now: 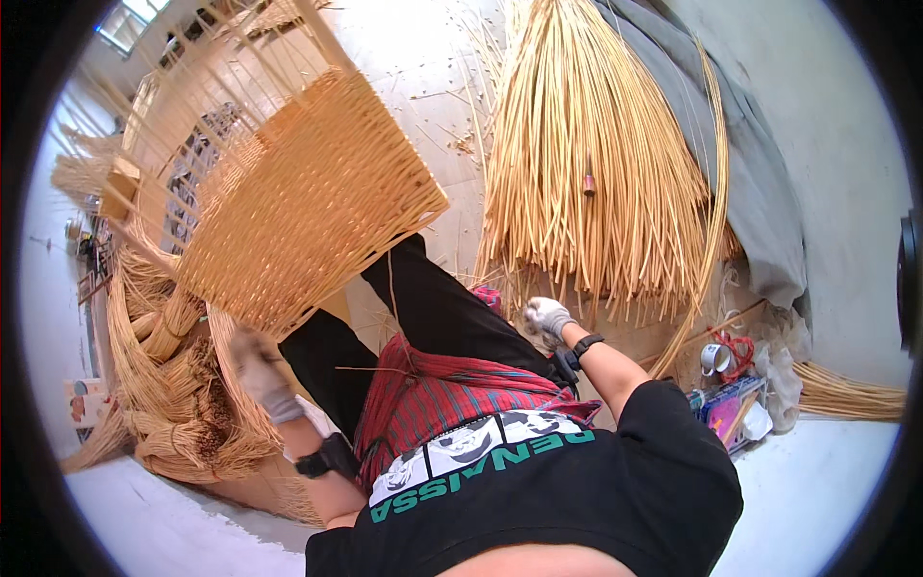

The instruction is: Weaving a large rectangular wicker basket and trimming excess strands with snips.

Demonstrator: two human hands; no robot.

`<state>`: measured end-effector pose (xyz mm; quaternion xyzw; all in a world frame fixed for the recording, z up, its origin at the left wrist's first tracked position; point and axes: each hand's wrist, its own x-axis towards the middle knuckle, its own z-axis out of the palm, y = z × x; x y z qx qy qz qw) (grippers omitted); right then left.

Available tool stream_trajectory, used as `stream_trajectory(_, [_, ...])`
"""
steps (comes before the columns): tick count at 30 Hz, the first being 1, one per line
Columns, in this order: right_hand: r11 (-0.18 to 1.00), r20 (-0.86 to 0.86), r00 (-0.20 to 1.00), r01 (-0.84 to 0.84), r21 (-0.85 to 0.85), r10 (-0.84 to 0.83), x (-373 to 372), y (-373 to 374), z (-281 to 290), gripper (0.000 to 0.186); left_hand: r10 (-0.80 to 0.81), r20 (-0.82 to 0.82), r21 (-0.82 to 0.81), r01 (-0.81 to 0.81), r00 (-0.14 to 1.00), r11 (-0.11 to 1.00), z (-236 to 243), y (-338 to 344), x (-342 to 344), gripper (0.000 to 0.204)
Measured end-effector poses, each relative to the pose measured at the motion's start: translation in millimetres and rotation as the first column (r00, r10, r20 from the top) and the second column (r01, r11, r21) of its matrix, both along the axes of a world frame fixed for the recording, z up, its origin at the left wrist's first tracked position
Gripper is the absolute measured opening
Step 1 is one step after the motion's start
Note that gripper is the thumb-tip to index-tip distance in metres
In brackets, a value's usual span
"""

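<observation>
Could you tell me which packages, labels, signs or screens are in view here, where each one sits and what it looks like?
Colourful flat package: on the floor at the right, by a white cup; rectangular, purple, blue and orange.
White bag: just right of the package; crumpled, pale.
Small printed box: far left edge on the floor; whitish with orange and blue patches.
No signs or screens show.

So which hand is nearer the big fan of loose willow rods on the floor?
Right. The right hand, gloved, sits just below the lower ends of the willow rods. The left hand is off to the left, under the half-woven basket.
</observation>
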<state>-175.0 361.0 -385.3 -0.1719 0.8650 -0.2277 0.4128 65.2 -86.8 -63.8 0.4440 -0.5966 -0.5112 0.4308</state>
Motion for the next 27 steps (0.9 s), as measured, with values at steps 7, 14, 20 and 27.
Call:
stream_trajectory(7, [0.817,-0.036,0.943,0.268,-0.511,-0.331,-14.6,-29.1,89.5,0.038,-0.225,-0.058,-0.356,0.191,0.973,0.915,49.1,-124.9,-19.3,0.068])
stream_trajectory(14, [0.314,0.441,0.886,0.463,-0.828,-0.143,-15.0,-151.6,249.2,0.072,-0.349,0.271,-0.503,0.442,0.897,0.743,58.2,-76.1,-97.9,0.041])
stream_trajectory(20, [0.469,0.066,0.780,0.439,-0.767,-0.622,-60.8,-156.2,206.1,0.083,-0.854,0.045,-0.309,0.820,0.518,0.481,27.4,32.4,-174.2,0.051])
stream_trajectory(27, [0.490,-0.070,0.713,0.403,-0.773,-0.698,-90.2,-146.3,188.7,0.080,-0.643,0.370,-0.586,0.706,0.670,0.398,19.8,66.6,-195.2,0.031])
